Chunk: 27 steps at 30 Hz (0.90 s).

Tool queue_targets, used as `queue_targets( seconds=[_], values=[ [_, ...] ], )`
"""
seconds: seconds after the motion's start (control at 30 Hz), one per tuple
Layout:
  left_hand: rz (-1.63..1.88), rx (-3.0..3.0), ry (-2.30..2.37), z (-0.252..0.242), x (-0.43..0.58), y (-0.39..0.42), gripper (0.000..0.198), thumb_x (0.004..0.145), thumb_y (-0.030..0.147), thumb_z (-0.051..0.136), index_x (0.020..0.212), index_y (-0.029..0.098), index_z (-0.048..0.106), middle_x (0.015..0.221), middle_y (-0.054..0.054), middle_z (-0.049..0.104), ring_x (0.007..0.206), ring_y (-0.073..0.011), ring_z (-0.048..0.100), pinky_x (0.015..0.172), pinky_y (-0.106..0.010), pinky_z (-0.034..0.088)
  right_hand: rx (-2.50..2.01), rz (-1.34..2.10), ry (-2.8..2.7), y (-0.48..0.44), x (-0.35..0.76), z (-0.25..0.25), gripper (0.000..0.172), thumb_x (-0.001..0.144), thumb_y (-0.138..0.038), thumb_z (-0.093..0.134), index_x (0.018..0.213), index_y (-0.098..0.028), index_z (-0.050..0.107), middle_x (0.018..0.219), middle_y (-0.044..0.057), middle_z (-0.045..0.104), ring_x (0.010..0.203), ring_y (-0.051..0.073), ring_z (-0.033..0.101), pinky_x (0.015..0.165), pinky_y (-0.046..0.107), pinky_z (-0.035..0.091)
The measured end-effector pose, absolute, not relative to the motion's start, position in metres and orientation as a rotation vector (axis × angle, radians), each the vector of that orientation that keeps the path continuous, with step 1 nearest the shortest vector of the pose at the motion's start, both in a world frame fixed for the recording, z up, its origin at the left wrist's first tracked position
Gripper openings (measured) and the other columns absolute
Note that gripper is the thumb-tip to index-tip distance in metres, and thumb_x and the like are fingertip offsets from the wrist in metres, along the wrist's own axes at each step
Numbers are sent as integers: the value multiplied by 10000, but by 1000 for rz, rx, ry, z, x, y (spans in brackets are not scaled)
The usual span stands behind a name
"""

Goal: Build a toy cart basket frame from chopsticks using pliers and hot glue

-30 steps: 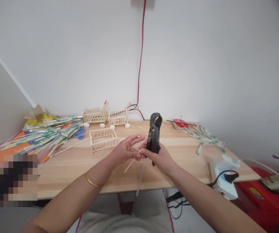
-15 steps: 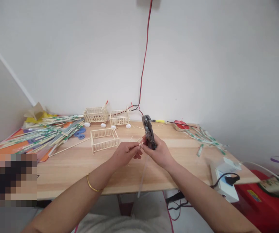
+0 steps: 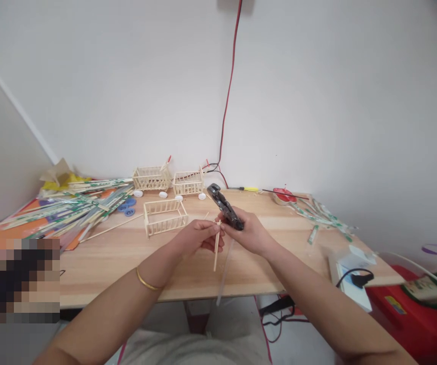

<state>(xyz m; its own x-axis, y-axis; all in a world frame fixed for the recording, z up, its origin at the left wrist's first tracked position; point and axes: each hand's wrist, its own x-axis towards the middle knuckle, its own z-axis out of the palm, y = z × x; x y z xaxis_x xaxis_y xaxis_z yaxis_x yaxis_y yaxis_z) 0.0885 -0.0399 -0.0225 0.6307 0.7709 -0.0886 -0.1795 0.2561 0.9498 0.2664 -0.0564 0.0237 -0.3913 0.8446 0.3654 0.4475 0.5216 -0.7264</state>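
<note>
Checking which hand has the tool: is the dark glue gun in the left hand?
No, the right hand holds the glue gun; the left hand pinches a thin wooden stick.

Bare forearms, a thin gold bangle (image 3: 146, 282) on the left wrist

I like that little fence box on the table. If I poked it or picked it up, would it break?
Probably light: the open stick frame is only thin wooden slats with gaps. Likely fragile too, so a squeeze could snap a slat or pop a joint. It sits flat on the table without wheels, so a gentle poke should slide it, not roll it.
</note>
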Motion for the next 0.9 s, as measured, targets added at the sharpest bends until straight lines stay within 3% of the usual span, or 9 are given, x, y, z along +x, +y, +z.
queue_targets(
  seconds=[0.37, 0.6, 0.77, 0.9],
  values=[
    [636, 947, 662, -18, 89, -43, 342, 703, 424, 709, 774, 99, 628, 650, -44, 641, 570, -143, 642, 581, -269, 509, -1084, 911, -1989, -48, 268, 24, 208, 785, -289, 568, 954, -169, 579, 810, 11, 632, 718, 138, 595, 687, 268, 472],
    [671, 938, 707, -22, 90, -40, 381, 612, 433, 773, 720, 104, 613, 663, -54, 656, 600, -160, 657, 592, -273, 508, -1069, 685, -2105, -51, 263, 22, 185, 775, -181, 529, 936, -177, 620, 783, 9, 643, 709, 133, 590, 652, 238, 446],
    [736, 1062, 755, -23, 92, -41, 386, 633, 457, 748, 729, 102, 630, 651, -49, 653, 568, -150, 644, 585, -280, 508, -1119, 901, -1992, -48, 266, 24, 190, 769, -263, 585, 929, -165, 613, 804, 11, 632, 717, 136, 574, 670, 253, 445],
    [772, 1146, 777, -22, 91, -40, 391, 627, 471, 743, 710, 104, 638, 615, -33, 640, 540, -140, 628, 585, -285, 515, -1152, 1216, -1728, -43, 268, 20, 284, 722, -351, 666, 937, -174, 609, 734, -7, 615, 628, 117, 543, 601, 249, 431]
  ],
)
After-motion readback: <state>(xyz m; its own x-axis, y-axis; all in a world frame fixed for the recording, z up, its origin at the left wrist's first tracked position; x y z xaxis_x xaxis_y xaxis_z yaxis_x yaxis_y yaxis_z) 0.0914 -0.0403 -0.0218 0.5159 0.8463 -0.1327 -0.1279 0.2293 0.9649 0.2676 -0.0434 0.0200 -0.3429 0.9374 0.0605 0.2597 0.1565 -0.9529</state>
